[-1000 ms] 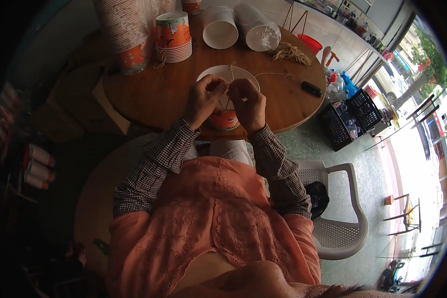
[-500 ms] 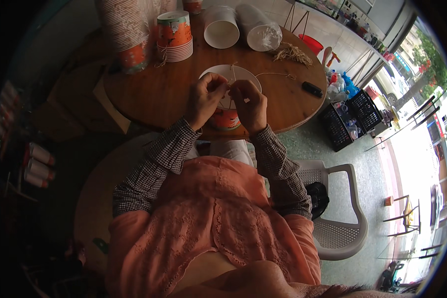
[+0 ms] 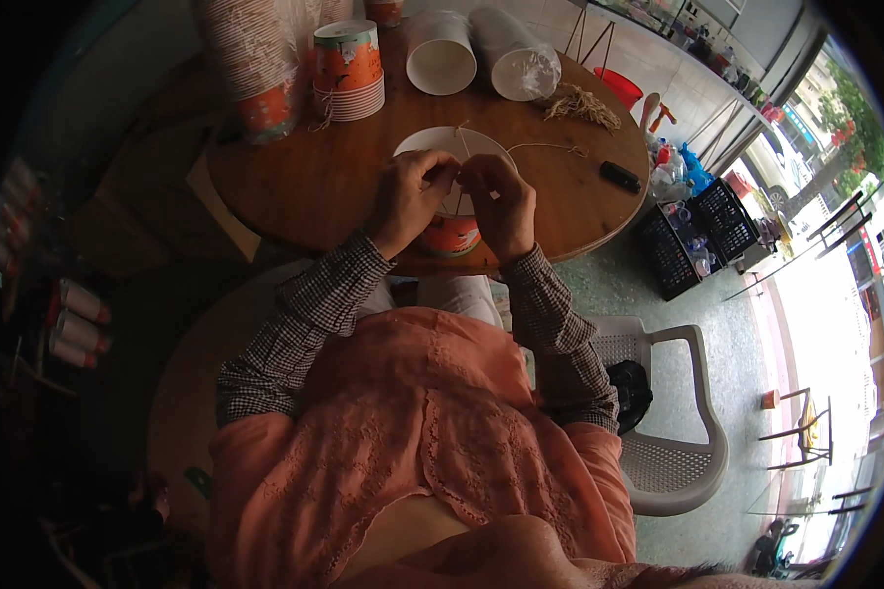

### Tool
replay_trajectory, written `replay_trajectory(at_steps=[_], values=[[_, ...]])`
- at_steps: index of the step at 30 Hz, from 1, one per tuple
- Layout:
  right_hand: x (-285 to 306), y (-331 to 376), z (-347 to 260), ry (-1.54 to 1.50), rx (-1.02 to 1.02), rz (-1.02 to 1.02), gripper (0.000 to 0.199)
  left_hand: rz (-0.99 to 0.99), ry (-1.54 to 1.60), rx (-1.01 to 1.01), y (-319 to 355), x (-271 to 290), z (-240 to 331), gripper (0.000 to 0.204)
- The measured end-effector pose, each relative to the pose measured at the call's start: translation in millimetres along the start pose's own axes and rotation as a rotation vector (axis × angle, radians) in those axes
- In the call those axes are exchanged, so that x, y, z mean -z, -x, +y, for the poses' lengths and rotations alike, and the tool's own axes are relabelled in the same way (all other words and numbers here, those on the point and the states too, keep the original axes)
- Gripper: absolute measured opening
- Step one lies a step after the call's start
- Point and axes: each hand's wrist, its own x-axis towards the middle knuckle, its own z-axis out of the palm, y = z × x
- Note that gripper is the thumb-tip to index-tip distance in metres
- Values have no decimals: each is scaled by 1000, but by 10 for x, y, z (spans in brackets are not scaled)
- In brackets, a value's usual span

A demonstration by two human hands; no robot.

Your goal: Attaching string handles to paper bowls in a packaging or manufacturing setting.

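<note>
In front of me at the near edge of the table stands an orange printed paper tub (image 3: 450, 237) with a white inside, its mouth facing up. Thin string (image 3: 465, 144) crosses that mouth and reaches its far rim. Above the opening, my left hand (image 3: 411, 199) and my right hand (image 3: 506, 203) meet, thumbs and forefingers pinched on the string. The fingertips almost touch, and the exact piece between them is partly hidden. A loose length of string (image 3: 550, 147) trails across the wood to the right.
On the round wooden table (image 3: 295, 187) stand wrapped tub stacks (image 3: 255, 69), a shorter tub stack (image 3: 348, 74), white tubs lying sideways (image 3: 441, 65), a string bundle (image 3: 583, 105) and a black object (image 3: 620, 177). A grey plastic chair (image 3: 702, 393) and black crates (image 3: 673, 250) are at right.
Both hands stay over the tub's mouth. The right hand has shifted slightly right and the fingers have changed their pinch a little; the tub stands in the same place.
</note>
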Motion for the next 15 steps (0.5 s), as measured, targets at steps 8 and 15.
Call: replay_trajectory(at_steps=[8, 15], values=[[28, -27, -35, -56, -70, -36, 11, -418, 403, 476, -194, 239, -90, 18], [35, 9, 46, -104, -14, -61, 16, -549, 868, 642, -281, 321, -152, 23]])
